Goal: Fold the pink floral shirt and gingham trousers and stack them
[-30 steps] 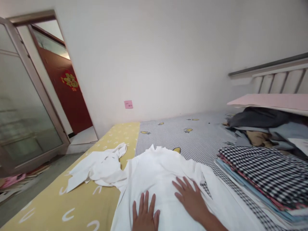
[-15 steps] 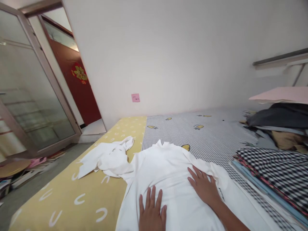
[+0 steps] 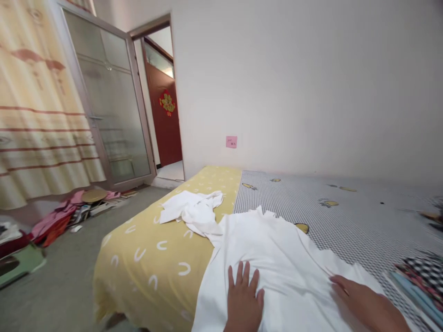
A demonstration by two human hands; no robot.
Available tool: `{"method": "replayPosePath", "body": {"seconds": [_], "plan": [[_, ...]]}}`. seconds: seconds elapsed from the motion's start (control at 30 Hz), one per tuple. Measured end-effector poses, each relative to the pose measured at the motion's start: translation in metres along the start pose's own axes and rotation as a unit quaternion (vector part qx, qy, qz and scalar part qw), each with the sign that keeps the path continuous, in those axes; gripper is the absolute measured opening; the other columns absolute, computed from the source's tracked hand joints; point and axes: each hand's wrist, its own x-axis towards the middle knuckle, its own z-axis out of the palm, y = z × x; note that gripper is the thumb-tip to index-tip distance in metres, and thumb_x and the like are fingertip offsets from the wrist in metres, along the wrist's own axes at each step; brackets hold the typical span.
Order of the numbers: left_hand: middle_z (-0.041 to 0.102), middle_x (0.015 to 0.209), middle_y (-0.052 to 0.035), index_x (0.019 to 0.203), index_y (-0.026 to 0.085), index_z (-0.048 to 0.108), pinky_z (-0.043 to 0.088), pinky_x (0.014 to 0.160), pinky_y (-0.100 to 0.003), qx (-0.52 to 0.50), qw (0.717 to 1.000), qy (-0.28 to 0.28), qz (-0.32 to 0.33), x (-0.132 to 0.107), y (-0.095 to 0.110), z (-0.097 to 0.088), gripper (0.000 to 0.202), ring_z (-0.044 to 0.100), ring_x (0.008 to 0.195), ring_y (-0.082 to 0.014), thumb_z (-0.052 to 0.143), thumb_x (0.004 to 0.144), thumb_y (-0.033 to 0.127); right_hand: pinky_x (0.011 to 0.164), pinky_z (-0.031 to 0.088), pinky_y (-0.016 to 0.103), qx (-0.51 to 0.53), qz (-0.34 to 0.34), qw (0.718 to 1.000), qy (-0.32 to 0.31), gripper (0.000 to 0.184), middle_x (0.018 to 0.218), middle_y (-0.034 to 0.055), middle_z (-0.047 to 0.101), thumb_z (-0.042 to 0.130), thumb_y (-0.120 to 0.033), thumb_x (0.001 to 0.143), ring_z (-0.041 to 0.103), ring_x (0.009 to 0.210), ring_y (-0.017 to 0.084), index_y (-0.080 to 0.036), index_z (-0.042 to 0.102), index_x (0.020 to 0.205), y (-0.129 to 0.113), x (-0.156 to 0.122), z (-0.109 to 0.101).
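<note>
A white long-sleeved shirt (image 3: 277, 249) lies spread on the bed, its collar pointing toward the wall. One crumpled sleeve (image 3: 194, 210) stretches left over the yellow bedding. My left hand (image 3: 244, 295) rests flat on the shirt's body with the fingers spread. At the shirt's right side, my right hand (image 3: 368, 302) is closed, thumb and forefinger gripping the cloth there. Creases run from that grip across the fabric. The other fingers of my right hand are mostly hidden and a little blurred.
Yellow bedding (image 3: 138, 272) meets a grey checked sheet (image 3: 287, 193) on the bed. Folded clothes (image 3: 418, 286) are stacked at the right edge. On the floor at left lie assorted things near a green stool (image 3: 24, 263). A glass door (image 3: 110, 101) stands open beside a curtain (image 3: 44, 106).
The view has turned left, bringing in the curtain and more floor. My right hand went from lying flat with spread fingers to gripping the shirt's right side. My left hand stays flat.
</note>
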Motion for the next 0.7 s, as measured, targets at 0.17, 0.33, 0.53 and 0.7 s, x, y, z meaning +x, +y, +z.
{"method": "replayPosePath", "body": {"seconds": [0.17, 0.33, 0.53, 0.7], "plan": [[0.06, 0.144, 0.0011, 0.135, 0.036, 0.058, -0.007, 0.127, -0.052, -0.011, 1.0, -0.002, -0.007, -0.001, 0.001, 0.004, 0.045, 0.052, 0.135, -0.0242, 0.049, 0.096, 0.054, 0.108, 0.044, 0.054, 0.015, -0.155, 0.988, -0.001, 0.048, 0.15, 0.0016, 0.052, 0.039, -0.045, 0.091, 0.051, 0.135, 0.03, -0.038, 0.065, 0.131, -0.102, -0.011, 0.005], [0.056, 0.148, 0.0007, 0.144, 0.041, 0.048, 0.015, 0.126, -0.055, -0.034, 0.998, -0.06, 0.007, -0.004, -0.009, 0.013, 0.051, 0.052, 0.136, -0.0249, 0.046, 0.095, 0.057, 0.115, 0.026, 0.067, -0.001, -0.148, 0.987, -0.06, 0.053, 0.158, -0.0014, 0.04, 0.044, -0.055, 0.093, 0.032, 0.148, 0.033, -0.045, 0.05, 0.145, -0.136, -0.031, 0.052], [0.054, 0.149, 0.0014, 0.145, 0.04, 0.045, 0.029, 0.119, -0.054, -0.028, 0.997, -0.066, 0.013, -0.005, -0.016, 0.02, 0.048, 0.051, 0.137, -0.0249, 0.047, 0.097, 0.042, 0.12, 0.026, 0.054, 0.139, -0.148, 0.976, -0.074, 0.05, 0.152, 0.0013, 0.05, 0.042, -0.053, 0.095, 0.04, 0.144, 0.027, -0.034, 0.061, 0.138, -0.095, -0.033, 0.03], [0.048, 0.153, -0.002, 0.146, 0.039, 0.044, 0.03, 0.116, -0.062, -0.03, 0.992, -0.124, 0.018, 0.002, -0.018, 0.018, 0.05, 0.047, 0.141, -0.0294, 0.045, 0.096, 0.032, 0.096, 0.053, 0.037, 0.13, 0.056, 0.99, 0.011, 0.047, 0.119, 0.0124, 0.073, 0.038, -0.027, 0.091, 0.069, 0.109, 0.023, -0.014, 0.07, 0.123, -0.013, 0.003, -0.031]]}}
